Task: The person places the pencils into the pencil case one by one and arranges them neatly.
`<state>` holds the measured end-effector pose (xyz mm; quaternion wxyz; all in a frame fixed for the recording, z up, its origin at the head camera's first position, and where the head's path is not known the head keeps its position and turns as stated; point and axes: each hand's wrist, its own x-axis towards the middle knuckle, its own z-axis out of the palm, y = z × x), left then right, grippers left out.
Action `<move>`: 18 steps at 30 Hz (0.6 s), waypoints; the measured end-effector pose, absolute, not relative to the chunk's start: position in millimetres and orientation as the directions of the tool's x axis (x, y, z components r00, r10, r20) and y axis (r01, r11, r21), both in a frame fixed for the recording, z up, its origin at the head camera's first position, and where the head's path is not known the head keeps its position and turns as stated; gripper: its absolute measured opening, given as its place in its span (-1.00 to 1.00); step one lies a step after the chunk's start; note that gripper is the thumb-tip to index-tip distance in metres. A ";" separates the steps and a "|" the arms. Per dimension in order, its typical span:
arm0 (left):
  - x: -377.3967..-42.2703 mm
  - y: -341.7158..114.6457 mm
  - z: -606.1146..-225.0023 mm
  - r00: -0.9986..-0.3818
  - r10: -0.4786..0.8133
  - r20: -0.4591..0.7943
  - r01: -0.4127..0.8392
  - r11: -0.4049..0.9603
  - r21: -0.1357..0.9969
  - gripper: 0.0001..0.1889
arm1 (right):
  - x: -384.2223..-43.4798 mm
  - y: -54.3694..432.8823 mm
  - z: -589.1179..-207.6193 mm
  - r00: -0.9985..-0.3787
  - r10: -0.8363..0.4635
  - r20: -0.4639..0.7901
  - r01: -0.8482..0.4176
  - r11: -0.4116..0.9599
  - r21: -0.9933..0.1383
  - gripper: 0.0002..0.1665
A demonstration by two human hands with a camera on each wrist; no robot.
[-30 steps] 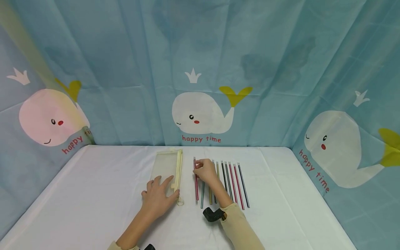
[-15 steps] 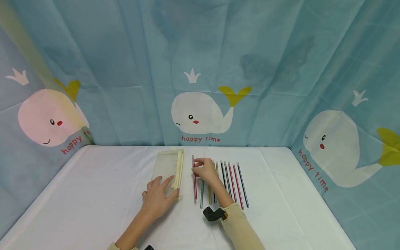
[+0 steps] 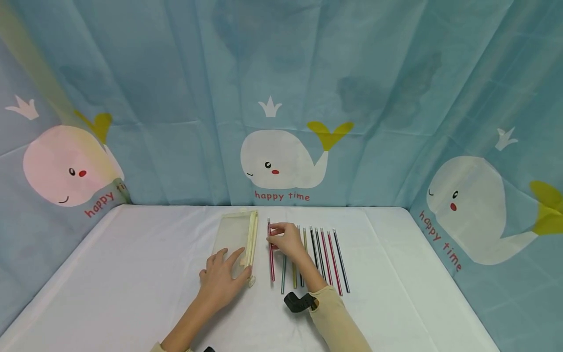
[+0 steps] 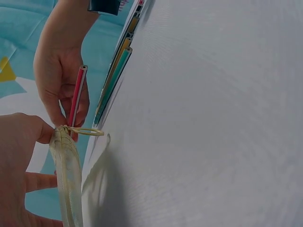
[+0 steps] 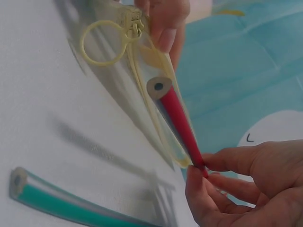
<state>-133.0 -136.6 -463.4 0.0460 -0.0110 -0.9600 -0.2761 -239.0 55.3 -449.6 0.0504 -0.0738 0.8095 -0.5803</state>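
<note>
My left hand (image 3: pixel 223 278) rests with spread fingers on a see-through, pale yellow zip pencil pouch (image 3: pixel 233 227). Its thumb touches the zipper edge near the ring pull (image 5: pixel 102 42). In my right hand (image 3: pixel 286 240), thumb and fingertips pinch a red and silver pencil (image 3: pixel 271 264) near its far end. This pencil lies alongside the pouch's zipper edge, a small gap to its right in the head view. The right wrist view shows its blunt flat end (image 5: pixel 159 87) pointing back. Just right of it, a green pencil (image 3: pixel 283 278) lies on the table, partly hidden by the right hand.
Several more pencils in gold, black, dark green, red and navy (image 3: pixel 334 264) lie in a row, partly under the right forearm. A white cloth covers the table (image 3: pixel 409 293). Blue whale-print curtains (image 3: pixel 176 161) hang behind and at both sides. A black wrist camera (image 3: pixel 299 302) sits on the right wrist.
My right hand has shifted slightly left with the red pencil, away from the green one and closer to the pouch. The left hand stays on the pouch; the ring pull has moved a little.
</note>
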 end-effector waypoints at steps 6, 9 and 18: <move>-133.5 -135.4 -462.5 -0.995 -0.004 0.101 0.050 0.848 0.527 -0.37 | -243.5 53.2 -451.5 -0.982 -0.187 0.007 -0.066 0.308 -0.949 -0.53; -133.8 -134.8 -461.3 -0.994 -0.002 0.105 0.053 0.849 0.526 -0.37 | -246.4 50.3 -453.1 -0.982 -0.190 0.005 -0.063 0.303 -0.951 -0.54; -133.4 -133.6 -461.3 -0.996 -0.006 0.094 0.044 0.854 0.518 -0.38 | -250.5 40.4 -455.2 -0.980 -0.197 -0.027 -0.027 0.266 -0.964 -0.54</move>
